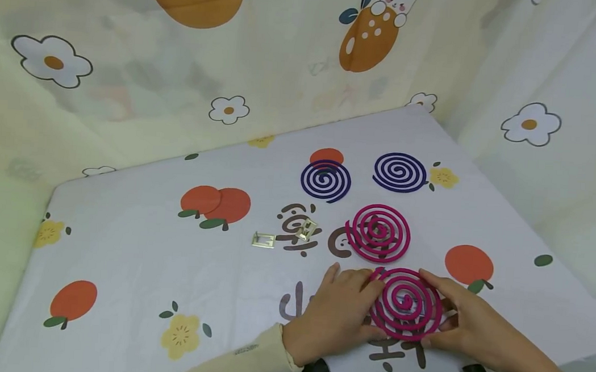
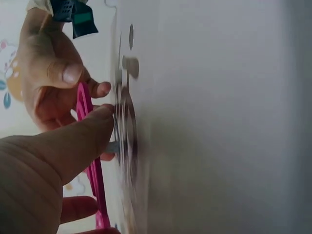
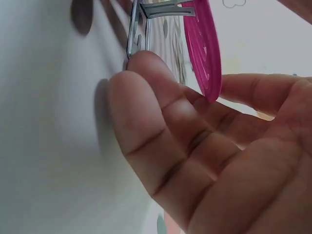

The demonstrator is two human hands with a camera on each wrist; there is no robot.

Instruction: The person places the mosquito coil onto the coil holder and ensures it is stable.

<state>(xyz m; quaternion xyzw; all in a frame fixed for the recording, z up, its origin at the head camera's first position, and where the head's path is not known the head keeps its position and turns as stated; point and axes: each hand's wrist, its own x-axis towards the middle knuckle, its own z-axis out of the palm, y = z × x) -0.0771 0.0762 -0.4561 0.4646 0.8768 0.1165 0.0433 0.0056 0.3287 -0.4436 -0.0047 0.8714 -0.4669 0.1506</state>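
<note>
A pink mosquito coil lies level between both hands near the table's front. My left hand holds its left rim, thumb at the near side and fingers at the far side. Around the right rim, my right hand has its fingers and thumb curled. The right wrist view shows a metal coil stand under the coil, close to the right fingertips. In the left wrist view the coil is edge-on, above the tabletop. Whether the stand bears the coil's weight is unclear.
Another pink coil lies just beyond the hands. Two dark blue coils, one left and one right, rest farther back. Two small metal stands, one flat and one tilted, are left of the pink coil. Printed cloth covers the table.
</note>
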